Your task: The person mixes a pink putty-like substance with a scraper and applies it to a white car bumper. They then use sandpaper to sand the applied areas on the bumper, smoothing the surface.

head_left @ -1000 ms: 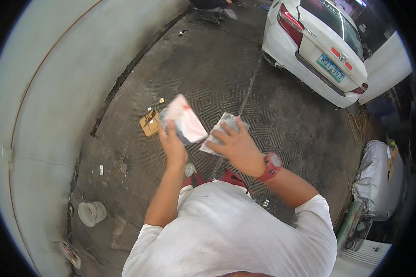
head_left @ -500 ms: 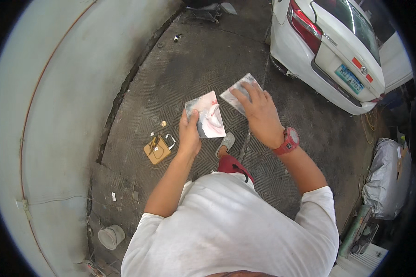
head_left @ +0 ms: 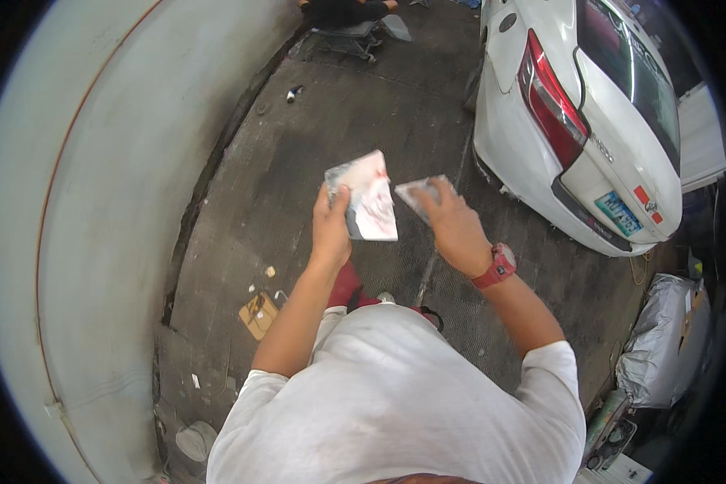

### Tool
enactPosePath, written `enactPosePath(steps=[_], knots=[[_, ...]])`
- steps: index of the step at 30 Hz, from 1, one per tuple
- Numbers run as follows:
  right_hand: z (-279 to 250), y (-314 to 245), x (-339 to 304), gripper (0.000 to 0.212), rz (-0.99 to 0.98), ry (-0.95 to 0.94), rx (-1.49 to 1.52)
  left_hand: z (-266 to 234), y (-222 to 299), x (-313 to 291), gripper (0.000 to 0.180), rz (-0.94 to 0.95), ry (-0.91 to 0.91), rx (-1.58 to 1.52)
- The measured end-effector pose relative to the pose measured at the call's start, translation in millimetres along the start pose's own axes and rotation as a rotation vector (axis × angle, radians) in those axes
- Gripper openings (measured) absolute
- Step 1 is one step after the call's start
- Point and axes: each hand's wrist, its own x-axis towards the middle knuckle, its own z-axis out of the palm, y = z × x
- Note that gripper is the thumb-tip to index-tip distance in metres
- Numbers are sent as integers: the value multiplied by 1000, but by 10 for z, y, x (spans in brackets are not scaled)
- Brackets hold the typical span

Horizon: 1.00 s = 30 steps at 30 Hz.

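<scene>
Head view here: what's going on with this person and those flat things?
The person's left hand holds a flat board smeared with white and pinkish paste. The right hand grips a smaller-looking, blurred flat plate close beside it; whether the edges touch is unclear. A white sedan stands ahead to the right.

Near the middle of the frame, the flat plate [head_left: 344, 177] looks smooth under grey smudges, and the paste [head_left: 375, 202] on it is creamy, thick and softly ridged. The second plate [head_left: 418, 194], just right of it, is blurred, its face streaky. The shirt [head_left: 411, 395] at the bottom is matt, creased cloth; the red watch [head_left: 496, 268] seems plastic. Upper right, I see glossy car paint [head_left: 508, 145] and a shiny red tail lamp [head_left: 550, 101]. At the right edge, a silvery cover [head_left: 660, 347] crinkles with a dull sheen. The floor [head_left: 363, 105] is rough and matt.
</scene>
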Motion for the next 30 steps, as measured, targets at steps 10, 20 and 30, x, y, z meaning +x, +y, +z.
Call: enactPosePath(steps=[10, 20, 30], knots=[[25, 459, 2406, 61, -224, 22, -194, 244, 318, 2807, 47, 197, 44, 499], [-314, 1289, 4312, 60, 9, 182, 442, 1113, 705, 4925, 39, -235, -206, -182], [-535, 3260, 5893, 59, 89, 269, 860, 2165, 89, 6939, 41, -250, -144, -120]])
